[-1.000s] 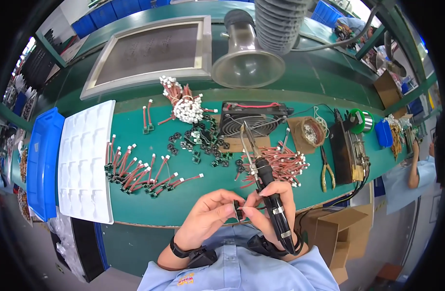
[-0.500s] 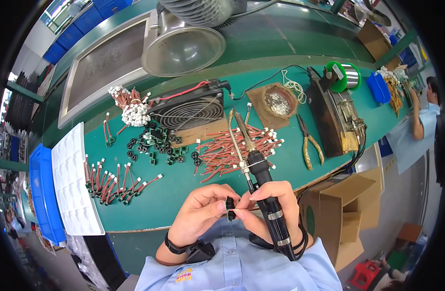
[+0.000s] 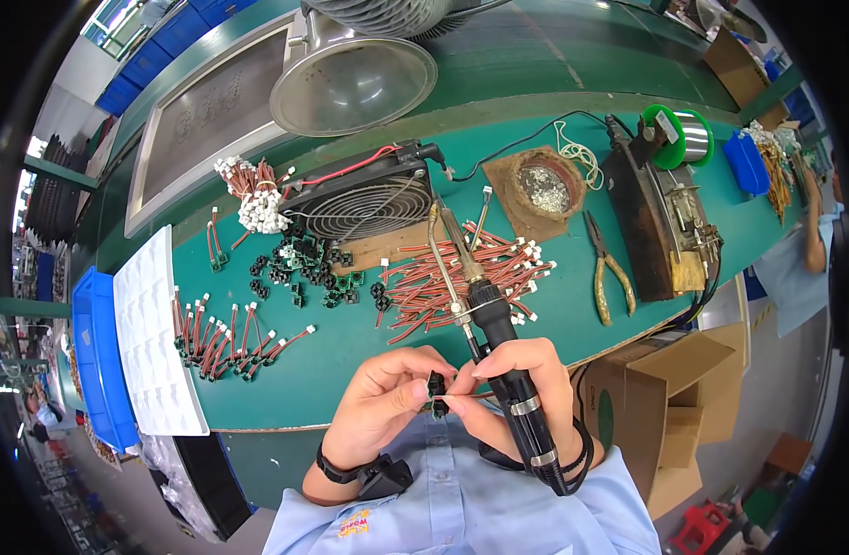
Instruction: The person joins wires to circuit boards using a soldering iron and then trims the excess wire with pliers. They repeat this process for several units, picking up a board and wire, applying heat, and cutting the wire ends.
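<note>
Close to my chest, my left hand (image 3: 383, 402) pinches a small circuit board (image 3: 437, 392) with black parts on it. My right hand (image 3: 521, 393) grips a black-handled soldering iron (image 3: 495, 314), its metal tip and a thin side tube pointing away over the bench. Between the thumb and finger of that same hand runs a thin wire lead (image 3: 469, 396), whose end meets the board or lies right by it. The fingers partly hide the board. Beyond the hands lies a pile of red-brown wire leads with white connectors (image 3: 433, 294).
Loose circuit boards (image 3: 304, 264) lie before a black fan (image 3: 364, 205). Wired boards (image 3: 225, 342) lie left, beside a white tray (image 3: 151, 342) and blue bin (image 3: 100, 361). Rightward are pliers (image 3: 606, 268), a solder dish (image 3: 543, 188), a solder spool (image 3: 681, 139) on a stand, and cardboard boxes (image 3: 628, 398).
The view has shifted a little, so the bench items appear slightly farther right. Both hands keep nearly the same pose, still holding the board, the wire lead and the soldering iron.
</note>
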Motion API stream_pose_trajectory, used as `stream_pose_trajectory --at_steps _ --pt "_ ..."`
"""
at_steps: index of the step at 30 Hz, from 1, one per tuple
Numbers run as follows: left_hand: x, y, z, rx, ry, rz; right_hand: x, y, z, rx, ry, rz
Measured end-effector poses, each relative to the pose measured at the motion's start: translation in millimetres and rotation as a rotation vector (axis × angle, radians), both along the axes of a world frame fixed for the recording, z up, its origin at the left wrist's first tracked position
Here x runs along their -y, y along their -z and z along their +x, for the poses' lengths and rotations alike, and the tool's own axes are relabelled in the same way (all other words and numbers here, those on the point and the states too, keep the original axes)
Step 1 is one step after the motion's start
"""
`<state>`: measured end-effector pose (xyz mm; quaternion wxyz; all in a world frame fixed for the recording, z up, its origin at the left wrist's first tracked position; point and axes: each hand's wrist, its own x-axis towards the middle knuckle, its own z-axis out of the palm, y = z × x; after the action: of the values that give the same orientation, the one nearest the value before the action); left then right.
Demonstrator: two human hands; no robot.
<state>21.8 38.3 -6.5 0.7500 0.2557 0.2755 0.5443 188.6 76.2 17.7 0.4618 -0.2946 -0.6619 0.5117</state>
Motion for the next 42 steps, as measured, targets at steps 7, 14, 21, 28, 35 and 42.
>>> stream_pose_trajectory --at_steps 7,14,21,28,35,42 --pt "-6 3 0 -0.028 0.002 0.005 -5 1 1 0.017 0.017 0.018" --pt "-6 4 -3 -0.057 -0.006 0.02 -6 2 0 0.018 0.002 0.001" --pt "-5 5 -5 -0.073 -0.024 0.014 -7 2 -2 0.039 0.0 0.005" --pt "-6 5 -6 -0.102 -0.018 0.034 -10 0 0 0.064 -0.02 0.029" --pt "-5 3 -8 -0.147 -0.03 0.043 -11 0 -1 0.055 -0.014 0.022" --pt "-5 1 -8 -0.159 -0.016 0.049 -13 0 1 0.032 -0.034 0.009"
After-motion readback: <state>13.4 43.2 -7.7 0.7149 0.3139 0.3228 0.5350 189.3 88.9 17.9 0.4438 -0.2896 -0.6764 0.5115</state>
